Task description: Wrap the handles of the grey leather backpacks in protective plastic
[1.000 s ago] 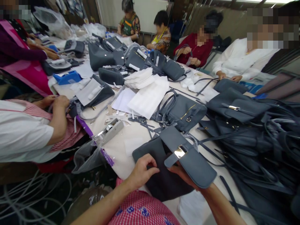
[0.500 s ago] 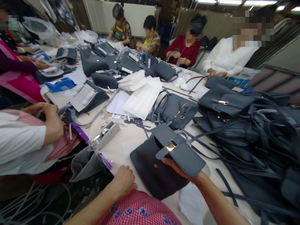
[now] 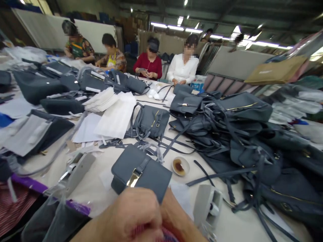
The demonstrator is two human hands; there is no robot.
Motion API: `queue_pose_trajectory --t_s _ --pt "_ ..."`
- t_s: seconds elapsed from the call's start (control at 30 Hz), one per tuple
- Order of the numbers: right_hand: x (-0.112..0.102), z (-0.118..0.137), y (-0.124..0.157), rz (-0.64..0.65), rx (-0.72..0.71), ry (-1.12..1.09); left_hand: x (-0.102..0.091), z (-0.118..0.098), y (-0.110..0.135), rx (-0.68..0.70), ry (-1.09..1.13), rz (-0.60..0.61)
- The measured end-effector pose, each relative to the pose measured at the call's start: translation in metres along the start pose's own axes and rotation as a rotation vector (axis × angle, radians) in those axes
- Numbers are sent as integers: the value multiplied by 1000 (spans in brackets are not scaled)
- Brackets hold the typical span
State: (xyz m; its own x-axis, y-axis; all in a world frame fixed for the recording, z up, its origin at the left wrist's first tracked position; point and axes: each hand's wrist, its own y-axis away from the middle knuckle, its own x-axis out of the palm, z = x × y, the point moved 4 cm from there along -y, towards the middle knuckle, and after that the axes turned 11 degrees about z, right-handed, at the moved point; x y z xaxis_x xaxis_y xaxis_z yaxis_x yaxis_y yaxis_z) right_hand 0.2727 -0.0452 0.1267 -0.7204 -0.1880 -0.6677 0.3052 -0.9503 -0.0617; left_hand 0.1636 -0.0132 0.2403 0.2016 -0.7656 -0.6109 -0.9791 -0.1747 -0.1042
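Note:
A grey bag with a gold clasp [image 3: 141, 173] lies on the table with its flap down, just beyond my hands. My left hand [image 3: 133, 215] is at the bottom middle, close to the camera and blurred, its fingers curled in over a bit of red cloth. My right hand [image 3: 176, 215] lies right beside it, mostly covered by the left, and its fingers do not show. Neither hand touches the bag.
A small dish with brown residue [image 3: 180, 166] sits right of the bag. Grey tape dispensers stand at the left [image 3: 75, 171] and right [image 3: 208, 205]. A heap of grey bags and straps [image 3: 252, 144] fills the right side. White sheets [image 3: 113, 114] lie mid-table. Several people work at the far end.
The bag's flap, held up by my right hand before, is now down and the bag lies on the table. Both hands have drawn back together toward my body. My view has lifted and swung right.

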Motion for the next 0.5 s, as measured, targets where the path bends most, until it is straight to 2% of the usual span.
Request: queue_pose_trajectory --t_s 0.07,0.13,0.17,0.2,0.27,0.33,0.43,0.5 --pt "-4 5 31 -33 -127 58 -4 4 -28 28 -150 -7" --pt "-8 -1 59 -190 -156 88 2 17 -54 26 -273 89" --pt "-10 -9 70 -314 -84 64 7 27 -65 -2 -321 147" --pt "-10 -21 79 -439 50 -1 13 36 -73 -28 -359 211" --pt "-4 -46 92 -585 383 -225 26 52 -82 -52 -395 326" --pt "11 -61 92 -529 582 -460 37 64 -84 -41 -396 387" --pt "26 -63 83 -371 604 -644 49 75 -81 -31 -389 399" --pt "32 -61 80 -351 585 -765 52 78 -80 -44 -389 404"
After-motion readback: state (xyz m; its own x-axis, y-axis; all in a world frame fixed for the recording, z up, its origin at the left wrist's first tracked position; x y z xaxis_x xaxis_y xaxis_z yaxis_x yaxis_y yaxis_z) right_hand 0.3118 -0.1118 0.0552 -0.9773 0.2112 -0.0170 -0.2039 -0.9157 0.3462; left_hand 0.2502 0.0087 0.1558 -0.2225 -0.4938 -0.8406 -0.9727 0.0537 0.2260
